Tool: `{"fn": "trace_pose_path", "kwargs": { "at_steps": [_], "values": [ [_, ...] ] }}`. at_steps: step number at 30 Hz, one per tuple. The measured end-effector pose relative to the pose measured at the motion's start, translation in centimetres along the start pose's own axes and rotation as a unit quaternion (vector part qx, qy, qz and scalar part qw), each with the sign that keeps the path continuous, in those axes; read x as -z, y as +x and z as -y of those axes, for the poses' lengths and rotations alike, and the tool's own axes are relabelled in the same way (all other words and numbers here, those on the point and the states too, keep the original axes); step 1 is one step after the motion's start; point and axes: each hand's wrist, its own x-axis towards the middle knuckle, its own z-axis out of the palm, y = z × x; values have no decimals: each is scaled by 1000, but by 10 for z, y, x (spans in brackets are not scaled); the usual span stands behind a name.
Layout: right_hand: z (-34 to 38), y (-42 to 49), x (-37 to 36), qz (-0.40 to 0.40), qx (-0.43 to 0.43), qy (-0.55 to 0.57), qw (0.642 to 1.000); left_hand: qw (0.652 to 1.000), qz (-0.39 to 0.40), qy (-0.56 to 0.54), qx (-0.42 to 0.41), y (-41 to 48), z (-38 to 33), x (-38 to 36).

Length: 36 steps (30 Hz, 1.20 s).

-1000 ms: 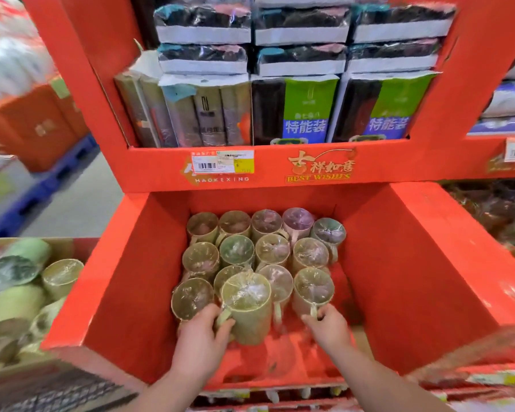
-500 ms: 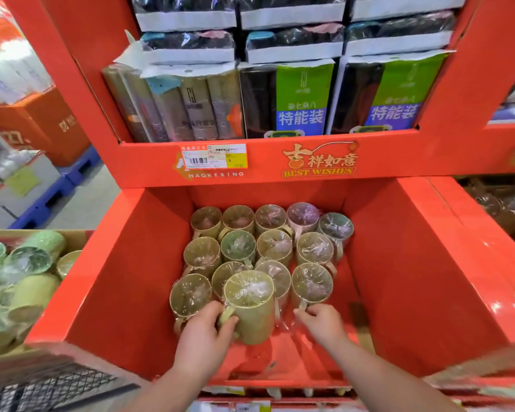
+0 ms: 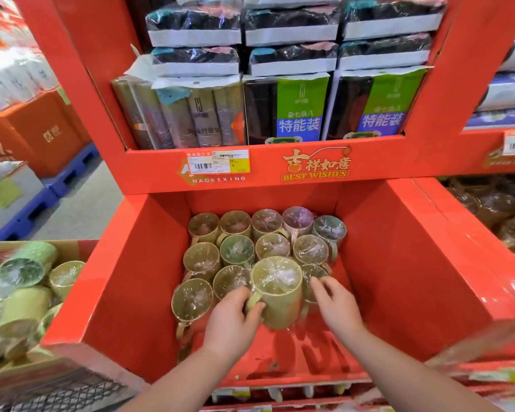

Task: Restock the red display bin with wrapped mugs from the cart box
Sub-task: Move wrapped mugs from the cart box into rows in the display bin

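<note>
**A:** Where is the mug that's going in?

**B:** Low centre of the frame, inside the red display bin. The wrapped mug is pale olive with film stretched over its mouth. It is upright at the front of the group.

**A:** Which hand has it?

**B:** The left hand. Its fingers are curled round the handle on the mug's left side.

**A:** And the other hand?

**B:** The right hand sits just right of that mug, with its fingers spread loosely and gripping nothing. The fingertips seem to touch the film on a neighbouring mug, though blur makes the contact hard to confirm.

**A:** What else is in the bin?

**B:** The stocked mugs stand mouths up in close rows toward the back wall. Most are olive or green, and one at the back is pinkish. Bare red floor shows at the front.

**A:** And the supply?

**B:** The cart box is at the left edge of the frame. In it the spare mugs, green and wrapped, lie tumbled on their sides. Above the bin, a price label is stuck on the shelf lip, under upright packs.
</note>
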Motion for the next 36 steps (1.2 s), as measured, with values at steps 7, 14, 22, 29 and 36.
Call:
{"fn": "trace_pose_path", "kwargs": {
  "at_steps": [7, 14, 22, 29, 36],
  "values": [
    [15, -14, 42, 80, 90, -28, 992, 995, 61, 34, -77, 10, -31, -32],
    [3, -8, 74, 102, 25, -244, 964, 980, 146, 58, -118, 23, -55, -66],
    [16, 3, 79, 123, -88, -295, 944, 956, 238, 74, -155, 34, -56, -79],
    [21, -2, 79, 107, -103, -337, 930, 931, 221, 241, -164, 56, -35, -87],
    [15, -4, 75, 114, -93, -348, 926, 863, 301, 341, -220, 67, -27, -110]
  ]
}}
